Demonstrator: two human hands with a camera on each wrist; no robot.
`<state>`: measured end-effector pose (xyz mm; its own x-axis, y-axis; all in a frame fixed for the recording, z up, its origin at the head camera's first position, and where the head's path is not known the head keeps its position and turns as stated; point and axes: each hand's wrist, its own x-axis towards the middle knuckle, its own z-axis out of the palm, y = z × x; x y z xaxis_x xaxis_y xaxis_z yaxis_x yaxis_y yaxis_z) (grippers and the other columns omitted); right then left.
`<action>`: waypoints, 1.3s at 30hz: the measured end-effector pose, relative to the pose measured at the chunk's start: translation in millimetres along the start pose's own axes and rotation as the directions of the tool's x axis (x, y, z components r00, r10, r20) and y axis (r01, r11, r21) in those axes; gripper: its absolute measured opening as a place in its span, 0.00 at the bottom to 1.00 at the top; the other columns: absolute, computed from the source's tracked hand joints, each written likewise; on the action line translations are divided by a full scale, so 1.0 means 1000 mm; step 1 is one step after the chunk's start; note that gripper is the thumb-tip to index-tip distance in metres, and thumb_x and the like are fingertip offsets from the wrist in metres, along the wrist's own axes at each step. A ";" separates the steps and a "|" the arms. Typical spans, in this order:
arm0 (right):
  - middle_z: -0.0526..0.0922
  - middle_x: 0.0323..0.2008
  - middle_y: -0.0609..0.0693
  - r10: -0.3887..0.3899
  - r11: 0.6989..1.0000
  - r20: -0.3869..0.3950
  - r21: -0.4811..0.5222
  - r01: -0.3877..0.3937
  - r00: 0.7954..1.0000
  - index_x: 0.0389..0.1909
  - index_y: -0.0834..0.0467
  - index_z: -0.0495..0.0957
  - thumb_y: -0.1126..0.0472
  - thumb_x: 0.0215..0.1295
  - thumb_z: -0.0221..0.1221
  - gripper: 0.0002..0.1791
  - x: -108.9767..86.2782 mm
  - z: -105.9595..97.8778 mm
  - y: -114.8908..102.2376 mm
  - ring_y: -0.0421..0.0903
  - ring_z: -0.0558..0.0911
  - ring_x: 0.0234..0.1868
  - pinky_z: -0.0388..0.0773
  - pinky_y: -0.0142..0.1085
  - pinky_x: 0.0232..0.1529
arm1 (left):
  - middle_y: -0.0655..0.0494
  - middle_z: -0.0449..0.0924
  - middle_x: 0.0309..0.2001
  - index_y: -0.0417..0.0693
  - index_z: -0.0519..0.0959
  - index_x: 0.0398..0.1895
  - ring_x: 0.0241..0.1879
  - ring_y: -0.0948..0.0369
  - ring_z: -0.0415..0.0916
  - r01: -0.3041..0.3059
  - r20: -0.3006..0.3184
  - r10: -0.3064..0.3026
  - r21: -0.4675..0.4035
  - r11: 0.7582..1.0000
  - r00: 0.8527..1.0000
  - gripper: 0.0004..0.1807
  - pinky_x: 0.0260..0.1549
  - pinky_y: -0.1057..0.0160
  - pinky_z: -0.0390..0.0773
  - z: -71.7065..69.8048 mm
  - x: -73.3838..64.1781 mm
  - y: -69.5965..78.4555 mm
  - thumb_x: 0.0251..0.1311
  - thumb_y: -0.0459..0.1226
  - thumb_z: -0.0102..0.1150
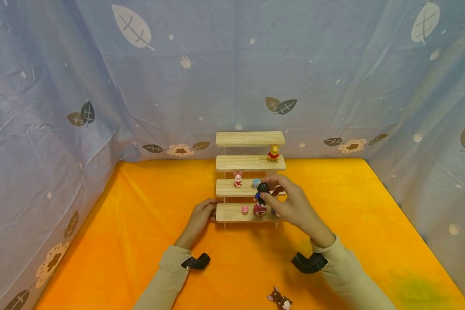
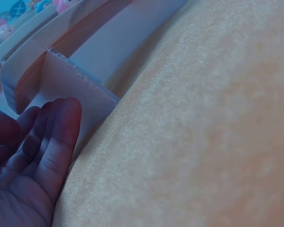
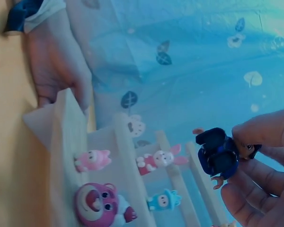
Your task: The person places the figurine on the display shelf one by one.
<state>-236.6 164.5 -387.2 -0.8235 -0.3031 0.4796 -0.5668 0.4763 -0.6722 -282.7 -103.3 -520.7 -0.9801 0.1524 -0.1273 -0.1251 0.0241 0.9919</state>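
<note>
My right hand (image 1: 296,206) pinches a small figurine with a black top and blue body (image 3: 217,153) between thumb and fingers, in front of the lower tiers of a wooden stepped shelf (image 1: 232,161). The right wrist view shows its dark underside and stubby legs. My left hand (image 1: 200,217) is at the left end of the bottom tier; in the left wrist view its loosely bent fingers (image 2: 66,118) lie against or close beside the pale side panel (image 2: 80,90). On the bottom tier stand a pink figurine (image 1: 245,210) and a magenta bear figurine (image 1: 260,209).
The third tier holds a pink, long-eared figurine (image 1: 237,180) and a light blue one (image 1: 256,183). A yellow bear in red (image 1: 273,154) sits one tier higher. A brown figurine (image 1: 280,299) lies on the orange cloth (image 1: 147,241) at the front. Patterned curtains (image 1: 201,86) enclose the area.
</note>
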 end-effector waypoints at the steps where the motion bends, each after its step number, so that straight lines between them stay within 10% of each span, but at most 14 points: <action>1: 0.83 0.44 0.51 -0.006 1.000 -0.004 -0.005 0.006 1.000 0.56 0.59 0.78 0.68 0.65 0.65 0.19 0.002 -0.001 0.000 0.40 0.78 0.40 0.81 0.35 0.43 | 0.47 0.82 0.41 0.31 0.78 0.57 0.31 0.64 0.78 0.006 -0.001 -0.006 -0.004 1.000 1.000 0.18 0.30 0.69 0.79 0.000 0.000 0.001 0.76 0.33 0.42; 22: 0.85 0.44 0.54 0.036 0.997 -0.079 -0.068 -0.042 0.996 0.59 0.59 0.79 0.65 0.69 0.63 0.18 0.041 -0.025 -0.013 0.46 0.81 0.45 0.81 0.44 0.49 | 0.44 0.82 0.43 0.30 0.77 0.57 0.32 0.64 0.78 0.020 -0.009 -0.020 -0.020 1.000 1.000 0.18 0.31 0.69 0.79 0.001 -0.001 0.001 0.76 0.32 0.41; 31: 0.84 0.44 0.55 0.016 0.996 -0.112 -0.083 -0.026 0.994 0.58 0.59 0.79 0.65 0.69 0.63 0.18 0.050 -0.033 -0.011 0.46 0.82 0.44 0.76 0.26 0.47 | 0.43 0.82 0.42 0.30 0.77 0.57 0.32 0.64 0.78 0.012 -0.018 -0.012 -0.009 1.000 1.000 0.18 0.30 0.69 0.79 0.001 -0.001 0.001 0.75 0.32 0.42; 39: 0.84 0.41 0.55 0.004 0.993 -0.123 -0.114 -0.019 0.992 0.54 0.61 0.79 0.65 0.67 0.64 0.16 0.058 -0.038 -0.009 0.44 0.76 0.40 0.76 0.39 0.46 | 0.44 0.82 0.41 0.29 0.77 0.57 0.32 0.65 0.78 0.009 -0.014 -0.009 -0.007 1.000 1.000 0.18 0.30 0.70 0.79 0.001 -0.001 0.001 0.75 0.32 0.42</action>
<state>-278.2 173.6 -331.9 -0.8167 -0.1972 0.5423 -0.5449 0.5729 -0.6123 -281.4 -102.6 -520.0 -0.9811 0.1379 -0.1358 -0.1345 0.0186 0.9907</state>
